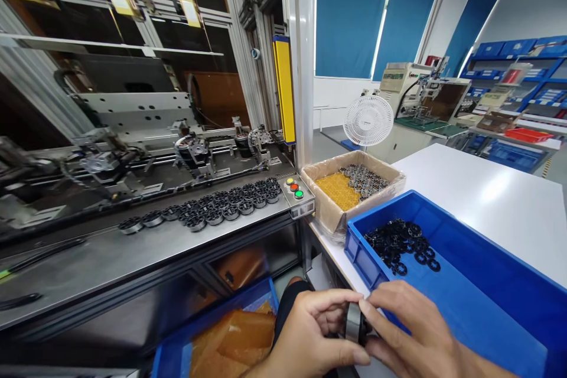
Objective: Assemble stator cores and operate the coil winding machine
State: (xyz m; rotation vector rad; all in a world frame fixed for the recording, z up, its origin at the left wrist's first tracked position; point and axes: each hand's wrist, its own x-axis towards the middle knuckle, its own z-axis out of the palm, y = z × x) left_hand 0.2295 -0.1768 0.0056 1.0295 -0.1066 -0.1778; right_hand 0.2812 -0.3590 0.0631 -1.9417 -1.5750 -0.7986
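Low in the head view, my left hand (310, 328) is closed round the rim of a round grey metal stator core (353, 323), held on edge between thumb and fingers. My right hand (411, 322) closes on its other side, fingertips pressing a black plastic ring (365, 329) against the core's face. My fingers hide most of that ring. To the right, a blue bin (478, 289) holds a heap of loose black plastic rings (401, 242). On the metal bench ledge stand rows of stator cores with black rings (230, 204).
A cardboard box (330, 218) of bare metal cores stands behind the blue bin on the white table (482, 189). Left is a machine with fixtures (195, 150) and a button box (296, 192). Below sits another blue bin (170, 360) with brown sheets. A fan (368, 121) stands beyond.
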